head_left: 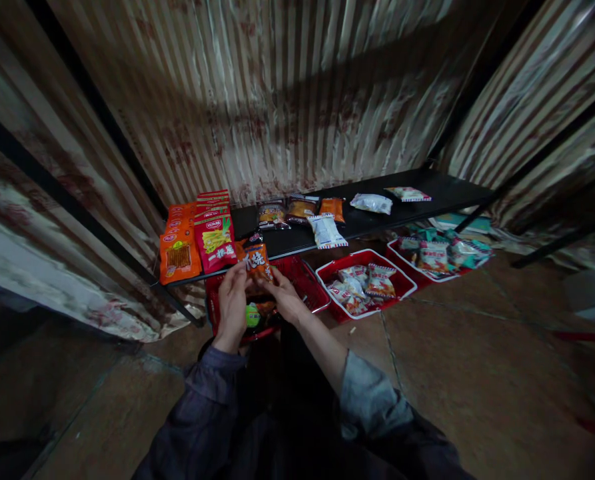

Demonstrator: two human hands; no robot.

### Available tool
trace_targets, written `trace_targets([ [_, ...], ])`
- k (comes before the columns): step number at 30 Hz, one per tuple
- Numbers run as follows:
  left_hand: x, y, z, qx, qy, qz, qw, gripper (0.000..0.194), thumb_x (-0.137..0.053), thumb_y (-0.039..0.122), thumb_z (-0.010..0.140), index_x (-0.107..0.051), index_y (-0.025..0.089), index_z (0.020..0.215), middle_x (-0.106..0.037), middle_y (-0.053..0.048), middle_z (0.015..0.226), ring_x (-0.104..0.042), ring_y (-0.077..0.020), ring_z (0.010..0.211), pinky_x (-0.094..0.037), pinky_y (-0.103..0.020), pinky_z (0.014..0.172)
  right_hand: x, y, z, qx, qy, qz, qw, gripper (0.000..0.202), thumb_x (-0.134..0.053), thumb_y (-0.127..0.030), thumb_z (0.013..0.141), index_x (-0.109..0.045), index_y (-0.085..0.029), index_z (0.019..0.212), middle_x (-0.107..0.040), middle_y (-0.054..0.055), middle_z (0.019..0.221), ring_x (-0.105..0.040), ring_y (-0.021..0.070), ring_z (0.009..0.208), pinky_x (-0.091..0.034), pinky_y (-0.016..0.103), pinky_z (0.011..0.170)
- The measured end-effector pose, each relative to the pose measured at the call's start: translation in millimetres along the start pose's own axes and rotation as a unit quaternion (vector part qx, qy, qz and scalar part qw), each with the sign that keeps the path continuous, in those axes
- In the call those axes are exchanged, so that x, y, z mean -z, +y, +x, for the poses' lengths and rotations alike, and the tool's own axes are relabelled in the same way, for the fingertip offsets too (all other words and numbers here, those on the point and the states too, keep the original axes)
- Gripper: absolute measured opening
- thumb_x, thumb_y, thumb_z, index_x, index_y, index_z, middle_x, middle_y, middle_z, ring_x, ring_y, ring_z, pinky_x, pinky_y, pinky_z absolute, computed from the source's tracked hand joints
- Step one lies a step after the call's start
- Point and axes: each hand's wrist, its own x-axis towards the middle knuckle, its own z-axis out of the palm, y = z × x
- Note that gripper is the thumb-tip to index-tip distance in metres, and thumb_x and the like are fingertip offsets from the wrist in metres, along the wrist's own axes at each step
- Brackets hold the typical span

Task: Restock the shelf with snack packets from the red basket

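The head camera is looking forward and down from above the person's sleeves (200, 400), which are lying along the lower edge. It is facing the black shelf (452, 187) and the striped curtain (277, 93) behind, showing the left hand (233, 300) and right hand (288, 300) nearer than the curtain, just left of centre.

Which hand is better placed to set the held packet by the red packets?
Probably the left hand: it is nearer the red packets than the right hand, though both seem to hold the packet.
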Motion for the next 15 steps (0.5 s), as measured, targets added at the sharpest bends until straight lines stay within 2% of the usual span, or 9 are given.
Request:
trace_targets([
  [3,8.6,-2.0,11.6,-0.015,0.070,0.024,0.997,0.028,-0.062,0.033,0.070,-0.065,0.019,0.094,-0.067,-0.005,0.096,-0.060,-0.0170,0.091,-0.045,-0.029,0.080,7.7,-2.2,0.0,-0.058,0.012,0.077,0.995,0.040,-0.073,-0.025,0.061,-0.061,-0.024,0.099,-0.071,-0.001,0.095,-0.065,0.0196,0.089,-0.048,0.034,0.083],
  [6,15.9,-5.4,25.2,0.027,0.118,0.010,0.993,0.024,-0.064,0.029,0.066,-0.064,0.019,0.087,-0.066,-0.004,0.094,-0.060,-0.0152,0.088,-0.044,-0.028,0.079,15.0,-4.0,-1.0,-0.105,0.015,0.137,0.985,0.037,-0.071,-0.020,0.061,-0.060,-0.025,0.096,-0.071,-0.003,0.094,-0.066,0.0180,0.087,-0.049,0.033,0.080],
  [8,18.1,-6.7,31.3,0.071,0.114,-0.017,0.991,0.023,-0.066,0.028,0.064,-0.064,0.019,0.085,-0.066,-0.004,0.098,-0.059,-0.0145,0.089,-0.043,-0.027,0.079,18.0,-4.2,-1.8,-0.123,0.011,0.161,0.979,0.034,-0.069,-0.019,0.063,-0.060,-0.024,0.095,-0.072,-0.003,0.093,-0.066,0.0169,0.086,-0.049,0.031,0.078],
  [11,17.0,-7.6,34.7,0.135,0.078,-0.046,0.987,0.027,-0.068,0.033,0.063,-0.063,0.020,0.086,-0.066,-0.003,0.098,-0.060,-0.0145,0.090,-0.042,-0.026,0.078,19.8,-3.2,-2.5,-0.139,-0.013,0.173,0.975,0.031,-0.066,-0.018,0.064,-0.061,-0.023,0.094,-0.072,-0.002,0.092,-0.066,0.0177,0.085,-0.050,0.031,0.075],
  [15,10.5,-11.0,35.8,0.136,0.029,-0.106,0.985,0.036,-0.072,0.040,0.061,-0.062,0.018,0.088,-0.067,-0.002,0.090,-0.062,-0.0141,0.084,-0.044,-0.026,0.075,21.9,1.1,-1.9,-0.149,-0.025,0.168,0.974,0.032,-0.065,-0.016,0.064,-0.062,-0.023,0.095,-0.072,-0.002,0.092,-0.067,0.0178,0.084,-0.050,0.032,0.078],
])
